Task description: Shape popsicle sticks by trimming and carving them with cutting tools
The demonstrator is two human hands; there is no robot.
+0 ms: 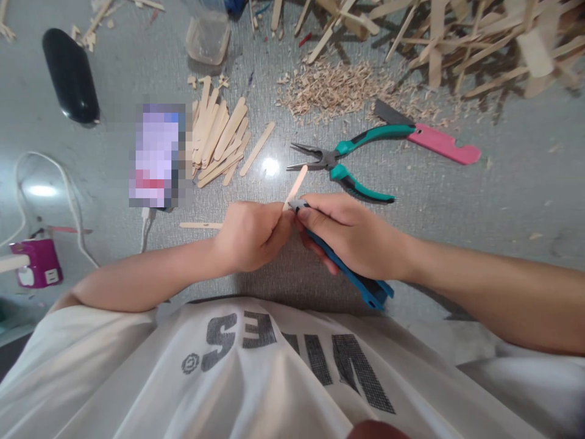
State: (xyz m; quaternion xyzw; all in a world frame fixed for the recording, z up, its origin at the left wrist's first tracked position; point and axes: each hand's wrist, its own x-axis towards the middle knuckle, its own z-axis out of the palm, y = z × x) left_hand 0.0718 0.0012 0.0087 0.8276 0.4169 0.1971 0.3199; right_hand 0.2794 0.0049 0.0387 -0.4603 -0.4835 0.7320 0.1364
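Note:
My left hand (256, 235) is closed around the lower end of a wooden craft stick (298, 185), whose rounded tip points up and away from me. My right hand (361, 235) grips a blue utility knife (338, 259). Its metal tip touches or nearly touches the stick beside my left fingertips; the exact contact is hidden. Another craft stick (198, 225) lies partly under my left hand. Just beyond my hands rest needle-nose pliers (326, 160) with green and black handles, jaws spread.
A pile of craft sticks (219, 134) lies beside a phone (155, 152) on a cable. Wood shavings (333, 91), a pink-handled blade (445, 143) and a heap of sticks (484, 49) are farther off. A clear container (208, 39), black case (70, 76) and purple adapter (39, 262) stand around.

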